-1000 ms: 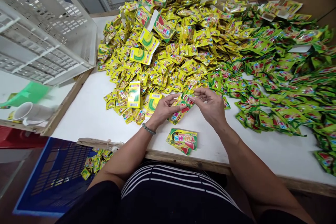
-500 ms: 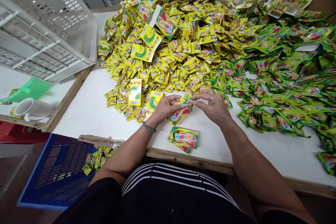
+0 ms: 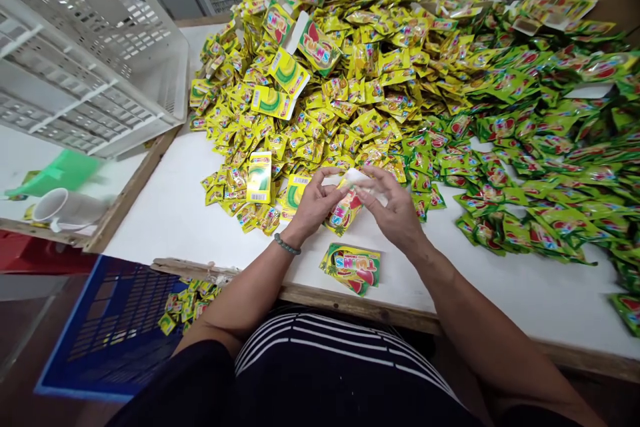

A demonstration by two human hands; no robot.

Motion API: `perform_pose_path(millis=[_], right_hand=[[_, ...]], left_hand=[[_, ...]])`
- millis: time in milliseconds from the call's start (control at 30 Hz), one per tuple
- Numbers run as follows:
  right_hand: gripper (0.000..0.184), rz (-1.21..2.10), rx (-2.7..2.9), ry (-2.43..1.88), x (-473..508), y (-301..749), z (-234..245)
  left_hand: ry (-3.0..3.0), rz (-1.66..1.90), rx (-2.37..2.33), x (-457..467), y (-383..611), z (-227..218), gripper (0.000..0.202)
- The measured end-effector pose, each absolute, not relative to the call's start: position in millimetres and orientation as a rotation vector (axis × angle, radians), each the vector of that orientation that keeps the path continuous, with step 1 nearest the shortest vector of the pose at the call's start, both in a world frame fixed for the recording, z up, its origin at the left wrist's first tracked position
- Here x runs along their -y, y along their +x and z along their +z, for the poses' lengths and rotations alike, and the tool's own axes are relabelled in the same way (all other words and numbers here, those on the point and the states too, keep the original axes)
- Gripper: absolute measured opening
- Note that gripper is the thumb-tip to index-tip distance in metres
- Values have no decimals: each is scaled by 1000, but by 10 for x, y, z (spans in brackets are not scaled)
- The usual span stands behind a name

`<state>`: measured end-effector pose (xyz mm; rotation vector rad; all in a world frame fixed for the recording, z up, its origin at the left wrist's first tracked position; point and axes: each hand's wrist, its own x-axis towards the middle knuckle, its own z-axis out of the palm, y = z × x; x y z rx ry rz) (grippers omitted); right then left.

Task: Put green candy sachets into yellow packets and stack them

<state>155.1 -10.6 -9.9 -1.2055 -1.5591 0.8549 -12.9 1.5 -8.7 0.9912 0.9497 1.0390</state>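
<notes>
Between my hands is a small yellow and green candy box (image 3: 343, 212), printed with fruit and large lettering, with its white inner flap showing at the far end. My left hand (image 3: 314, 205) grips its left side, thumb on top. At the far right end, my right hand (image 3: 397, 213) has thumb and fingers closed around the flap, a little blurred by motion. Flat candy boxes (image 3: 353, 268) lie overlapping just below, near the table edge. Left of my left hand, yellow boxes (image 3: 259, 177) rest on yellow candy sachets (image 3: 320, 123).
Green sachets (image 3: 530, 147) are heaped on the right of the white table (image 3: 175, 213). A white plastic crate (image 3: 145, 67) stands tilted at the left, above a white mug (image 3: 63, 207). Below the edge, a blue crate (image 3: 105, 327) holds more sachets.
The box's white flap has come into view at the far end. My right hand has shifted left, closer to my left hand, with its fingers over the flap.
</notes>
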Motion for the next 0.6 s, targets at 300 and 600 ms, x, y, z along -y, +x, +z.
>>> perform_pose_path(millis=[300,600], right_hand=[[30,1281,1300,-1114,74,1496,-196],[35,1234,1180,-1118,10,1583,-220]], left_hand=[[943,1076,-915,-1,-139,-59,52],[1214,978,-875,45,-148,-75,60]])
